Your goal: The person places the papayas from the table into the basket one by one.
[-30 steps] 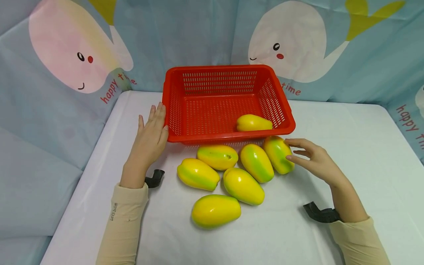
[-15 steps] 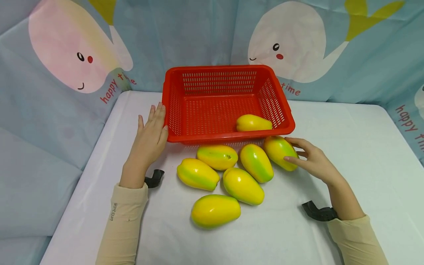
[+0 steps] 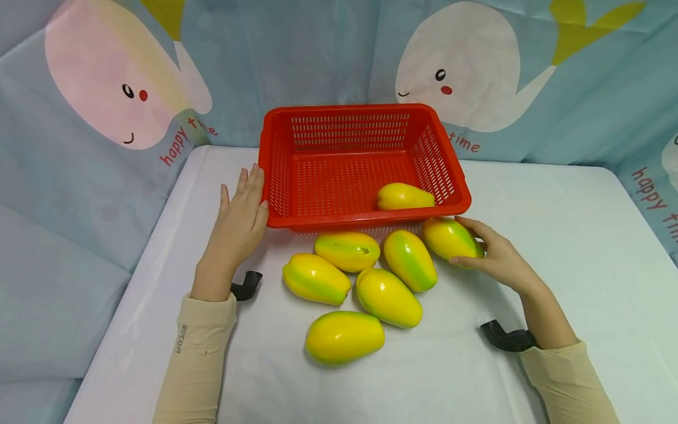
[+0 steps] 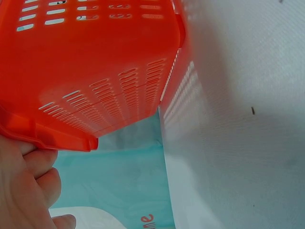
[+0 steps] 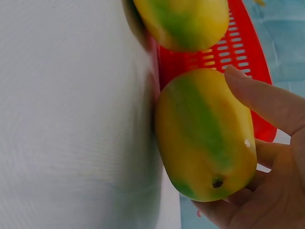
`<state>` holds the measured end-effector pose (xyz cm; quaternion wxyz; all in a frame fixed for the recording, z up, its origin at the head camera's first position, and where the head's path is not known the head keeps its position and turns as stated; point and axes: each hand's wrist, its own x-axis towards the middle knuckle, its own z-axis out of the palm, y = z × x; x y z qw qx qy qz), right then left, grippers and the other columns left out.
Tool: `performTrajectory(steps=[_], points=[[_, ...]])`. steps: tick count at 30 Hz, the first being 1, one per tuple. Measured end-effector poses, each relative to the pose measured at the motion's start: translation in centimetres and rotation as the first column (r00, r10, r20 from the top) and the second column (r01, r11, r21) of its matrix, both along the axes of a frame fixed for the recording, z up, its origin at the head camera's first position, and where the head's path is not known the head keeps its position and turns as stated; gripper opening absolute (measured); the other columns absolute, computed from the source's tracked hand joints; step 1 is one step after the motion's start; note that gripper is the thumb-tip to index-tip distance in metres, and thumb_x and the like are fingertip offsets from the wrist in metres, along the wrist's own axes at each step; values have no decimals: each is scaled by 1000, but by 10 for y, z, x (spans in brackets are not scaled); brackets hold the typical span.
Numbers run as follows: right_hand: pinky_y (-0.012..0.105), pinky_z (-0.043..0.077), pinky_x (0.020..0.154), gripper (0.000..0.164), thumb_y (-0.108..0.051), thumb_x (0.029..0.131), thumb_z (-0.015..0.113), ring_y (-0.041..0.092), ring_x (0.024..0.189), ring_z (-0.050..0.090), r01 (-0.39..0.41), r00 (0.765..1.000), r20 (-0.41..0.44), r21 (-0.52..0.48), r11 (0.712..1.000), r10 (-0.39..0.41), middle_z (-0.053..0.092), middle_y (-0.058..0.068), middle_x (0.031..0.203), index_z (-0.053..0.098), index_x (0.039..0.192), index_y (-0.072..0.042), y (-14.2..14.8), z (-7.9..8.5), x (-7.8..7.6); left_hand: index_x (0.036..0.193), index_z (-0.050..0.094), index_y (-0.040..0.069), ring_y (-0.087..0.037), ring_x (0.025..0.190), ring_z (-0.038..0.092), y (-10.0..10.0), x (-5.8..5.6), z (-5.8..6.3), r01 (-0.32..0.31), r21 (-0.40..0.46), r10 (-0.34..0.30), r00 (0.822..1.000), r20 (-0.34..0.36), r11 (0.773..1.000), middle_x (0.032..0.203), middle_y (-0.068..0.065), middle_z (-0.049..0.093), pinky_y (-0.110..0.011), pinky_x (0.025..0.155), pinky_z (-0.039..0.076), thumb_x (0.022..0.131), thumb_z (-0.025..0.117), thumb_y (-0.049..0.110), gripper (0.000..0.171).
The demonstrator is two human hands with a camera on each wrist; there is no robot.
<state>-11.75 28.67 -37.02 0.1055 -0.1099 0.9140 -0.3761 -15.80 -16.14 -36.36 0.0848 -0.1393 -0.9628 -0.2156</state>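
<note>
My right hand point(image 3: 500, 256) grips a yellow-green papaya point(image 3: 449, 238) just in front of the red basket's right corner. In the right wrist view the thumb lies on one side of this papaya point(image 5: 205, 138), and the other fingers bend round behind its stem end. My left hand point(image 3: 235, 221) rests with fairly straight fingers against the left side of the red plastic basket point(image 3: 328, 220). From the left wrist, its fingertips show right under the basket's rim point(image 4: 62, 140). Inside the basket, one papaya point(image 3: 405, 196) lies at the front right.
Several more papayas lie before the basket, among them one point(image 3: 410, 261) beside the gripped papaya and one point(image 3: 345, 338) nearest the front. A printed blue curtain point(image 3: 328, 53) hangs behind the white-covered table point(image 3: 556, 235).
The right hand has closed round the papaya, whose near end has swung to the right and turned toward the palm. The left hand and basket have stayed in place.
</note>
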Motion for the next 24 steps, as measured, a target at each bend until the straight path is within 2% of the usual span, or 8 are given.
performTrajectory(steps=[8, 17, 24], points=[[60, 34, 98, 77, -27, 83, 73, 36, 122, 40, 14, 1000, -10, 22, 1000, -14, 37, 18, 144, 33, 145, -6, 1, -2, -1, 151, 11, 6, -24, 144, 3, 0, 0, 1, 0, 7, 0, 1000, 13, 1000, 157, -8, 10, -53, 111, -6, 100, 32, 23, 59], [62, 30, 99, 80, -30, 83, 72, 37, 126, 35, 23, 1000, 20, 37, 999, -24, 35, 17, 146, 30, 147, -9, 2, 0, -1, 151, 11, 5, -24, 144, 3, 0, 0, 1, 6, 8, -6, 1000, 8, 1000, 157, -8, 10, -54, 111, -6, 100, 33, 22, 59], [62, 33, 97, 80, -34, 83, 72, 37, 124, 38, 44, 999, 27, 59, 997, -46, 36, 16, 145, 31, 148, -12, 5, 0, 0, 151, 12, 5, -25, 144, 3, 0, 0, 1, 3, 6, -3, 1000, 9, 1000, 157, -9, 11, -53, 111, -5, 100, 33, 23, 59]])
